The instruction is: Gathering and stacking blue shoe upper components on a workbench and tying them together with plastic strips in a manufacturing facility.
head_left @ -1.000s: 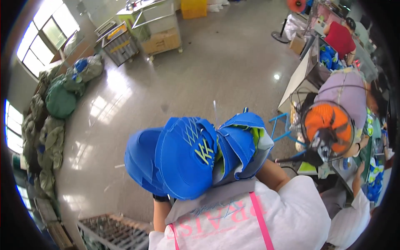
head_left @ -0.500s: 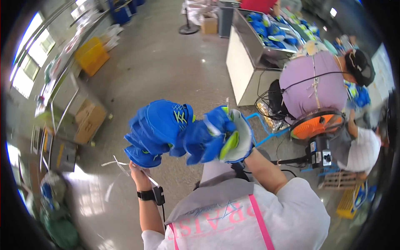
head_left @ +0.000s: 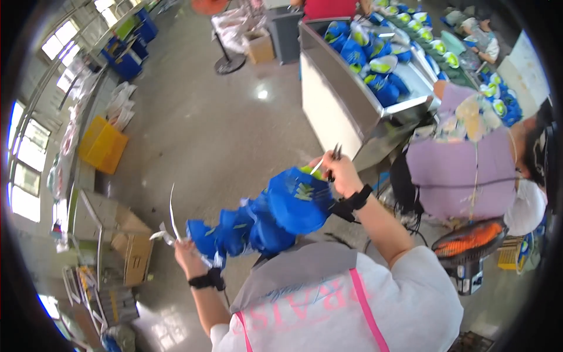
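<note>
Blue shoe uppers (head_left: 299, 202) with lime trim hang in a bunched row between our two hands, the largest lying just below and left of our right hand (head_left: 343, 175). Our right fingers are curled around a dark pointed tool (head_left: 336, 152), its tips jutting forward; we cannot tell whether they pinch the nearest upper as well. Our left hand (head_left: 186, 256) has its fingertips pressed together on white strips (head_left: 166, 237), whose loose ends stick out forward and to the left of that grip; the row's smallest upper sits just right of it. Beyond our right grip stands a metal-topped table (head_left: 328, 105) bearing a heap of blue and lime pieces (head_left: 353, 53). Right of that grip we see a person in a purple top (head_left: 448, 161), and left of our left grip, a cardboard box (head_left: 134, 255).
</note>
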### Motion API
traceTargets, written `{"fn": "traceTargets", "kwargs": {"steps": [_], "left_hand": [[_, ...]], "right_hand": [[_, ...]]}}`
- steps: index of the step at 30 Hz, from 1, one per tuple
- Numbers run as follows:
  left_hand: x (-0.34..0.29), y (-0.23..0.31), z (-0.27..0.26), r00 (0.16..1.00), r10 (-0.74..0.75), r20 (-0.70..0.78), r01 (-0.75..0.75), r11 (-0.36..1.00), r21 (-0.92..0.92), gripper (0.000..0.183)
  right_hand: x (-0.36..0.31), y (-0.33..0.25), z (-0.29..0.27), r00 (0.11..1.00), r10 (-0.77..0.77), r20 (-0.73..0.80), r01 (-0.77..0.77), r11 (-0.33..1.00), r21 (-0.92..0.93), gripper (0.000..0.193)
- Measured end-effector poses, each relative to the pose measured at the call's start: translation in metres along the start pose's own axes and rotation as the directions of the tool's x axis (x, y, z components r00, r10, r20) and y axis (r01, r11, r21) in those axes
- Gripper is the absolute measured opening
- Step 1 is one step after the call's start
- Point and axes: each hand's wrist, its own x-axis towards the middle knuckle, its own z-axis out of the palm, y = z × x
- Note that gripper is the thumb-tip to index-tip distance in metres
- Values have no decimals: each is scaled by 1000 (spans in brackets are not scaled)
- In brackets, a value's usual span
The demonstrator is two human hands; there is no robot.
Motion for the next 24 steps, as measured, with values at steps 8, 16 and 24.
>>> {"fn": "traceTargets", "kwargs": {"steps": [8,16,24], "left_hand": [[135,-2,229,805,33,593,-331,854,402,32],[59,106,633,287,305,908,-175,949,-264,34],[-175,57,905,-272,371,888,188,925,-329,28]], "right_hand": [[178,-59,13,987,-71,146,99,975,-199,14],[237,-276,-65,583,-707,-399,662,699,-270,19],[293,-299,-219,-18,-828,-560,411,504,-759,23]]}}
